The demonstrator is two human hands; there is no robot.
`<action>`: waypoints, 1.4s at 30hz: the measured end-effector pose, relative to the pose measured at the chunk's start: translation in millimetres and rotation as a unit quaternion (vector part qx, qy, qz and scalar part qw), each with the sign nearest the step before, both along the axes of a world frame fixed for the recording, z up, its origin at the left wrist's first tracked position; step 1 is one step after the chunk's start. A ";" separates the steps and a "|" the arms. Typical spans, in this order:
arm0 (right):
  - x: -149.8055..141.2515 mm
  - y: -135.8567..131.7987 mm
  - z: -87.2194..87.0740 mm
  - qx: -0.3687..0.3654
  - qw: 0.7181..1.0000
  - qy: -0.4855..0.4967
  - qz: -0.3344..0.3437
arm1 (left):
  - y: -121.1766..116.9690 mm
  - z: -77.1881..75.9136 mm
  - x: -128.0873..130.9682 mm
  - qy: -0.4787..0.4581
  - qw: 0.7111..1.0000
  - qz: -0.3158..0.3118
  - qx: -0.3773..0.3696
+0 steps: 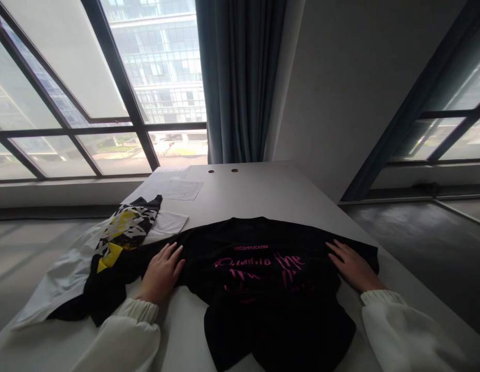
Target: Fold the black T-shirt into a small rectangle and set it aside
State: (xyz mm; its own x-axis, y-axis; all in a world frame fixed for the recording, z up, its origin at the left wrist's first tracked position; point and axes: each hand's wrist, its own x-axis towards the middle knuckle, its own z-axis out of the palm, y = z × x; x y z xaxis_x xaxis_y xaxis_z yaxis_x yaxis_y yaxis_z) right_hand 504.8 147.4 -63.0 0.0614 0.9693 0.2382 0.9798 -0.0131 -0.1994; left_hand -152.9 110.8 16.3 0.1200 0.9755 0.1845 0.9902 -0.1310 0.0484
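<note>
A black T-shirt [255,310] with pink lettering lies spread on the white table [263,188], its collar toward the far end and its lower part bunched near me. My left hand [164,271] rests flat on its left sleeve, fingers extended. On the opposite sleeve, at the right, my right hand [350,266] lies with its fingers stretched out. Neither hand grips the cloth. The left sleeve reaches over a patterned black, white and yellow garment [127,225].
A white garment [65,274] lies under the patterned one along the table's left side. Sheets of paper [183,189] are farther back, near two round holes [234,170] in the tabletop. Beyond the table hang blue-grey curtains [240,82] beside large windows [162,67].
</note>
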 end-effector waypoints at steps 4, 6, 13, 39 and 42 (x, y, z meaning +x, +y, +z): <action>-1.5 -0.2 1.1 0.000 1.000 0.010 0.000 | 6.3 -22.3 0.3 0.004 0.997 0.026 -0.066; -2.1 0.2 0.8 0.001 1.000 0.015 -0.001 | 6.6 -23.8 -0.3 0.011 0.997 0.041 -0.068; -9.1 -3.5 9.3 0.001 1.000 0.031 -0.002 | 2.7 -12.2 8.7 0.017 0.997 0.057 -0.054; -48.9 10.8 37.4 0.037 0.973 0.175 0.147 | 3.9 -15.6 84.3 -0.011 0.996 -0.058 -0.061; -44.8 17.2 38.9 0.042 0.972 0.177 0.151 | 12.8 -12.3 94.2 -0.003 0.996 -0.043 -0.079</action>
State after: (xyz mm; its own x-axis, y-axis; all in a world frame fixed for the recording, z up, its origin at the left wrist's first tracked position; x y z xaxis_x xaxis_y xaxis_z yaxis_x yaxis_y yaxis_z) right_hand 460.1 164.6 -24.1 -0.1314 0.9337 0.3331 0.8065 0.2960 -0.5118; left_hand -58.7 123.6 4.0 0.2044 0.9784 0.0311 0.9751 -0.2063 0.0815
